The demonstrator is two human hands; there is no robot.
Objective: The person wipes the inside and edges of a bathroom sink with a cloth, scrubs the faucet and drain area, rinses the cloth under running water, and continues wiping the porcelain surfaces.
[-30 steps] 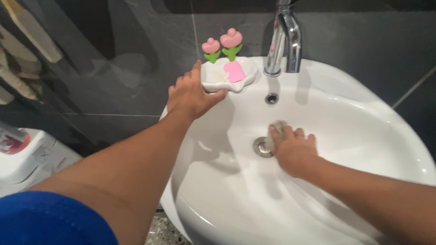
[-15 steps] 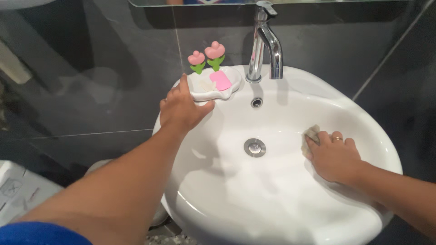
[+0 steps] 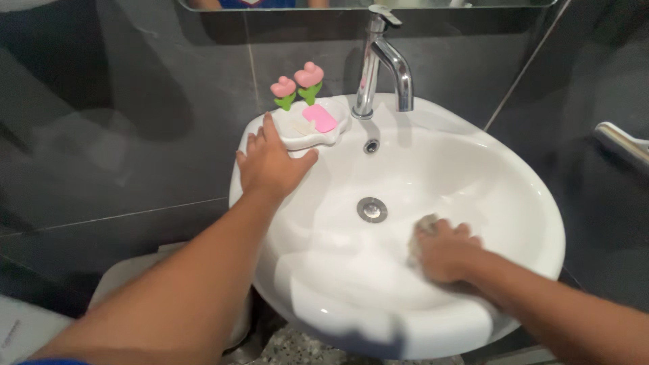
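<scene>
1. Nearest me: speckled stone floor (image 3: 297, 348) below the basin's front lip, cut off by the frame edge; a pale rounded object (image 3: 128, 277) at lower left, mostly hidden behind my left forearm.
2. White oval basin (image 3: 514, 176), glossy, with a round metal drain (image 3: 372, 209) at its centre.
3. Right hand (image 3: 443, 253) inside the bowl, right of the drain, fingers curled tight and pressing a small greyish scrub pad (image 3: 424, 224) against the porcelain. Pad mostly covered, blurred; its exact kind I cannot tell.
4. Left hand (image 3: 270, 165) flat on the basin's left rim, fingers spread, thumb touching the front edge of a white soap dish (image 3: 297, 138); it grips nothing.
5. Soap dish holds a pink soap bar (image 3: 320, 118); two pink tulip ornaments (image 3: 297, 84) stand behind it.
6. Chrome tap (image 3: 382, 64) at the rear rim, overflow hole (image 3: 371, 145) beneath.
7. Farthest: dark grey tiled wall (image 3: 135, 101); mirror edge (image 3: 405, 3) cropped at top; metal rail (image 3: 622, 145) cut off at right.
</scene>
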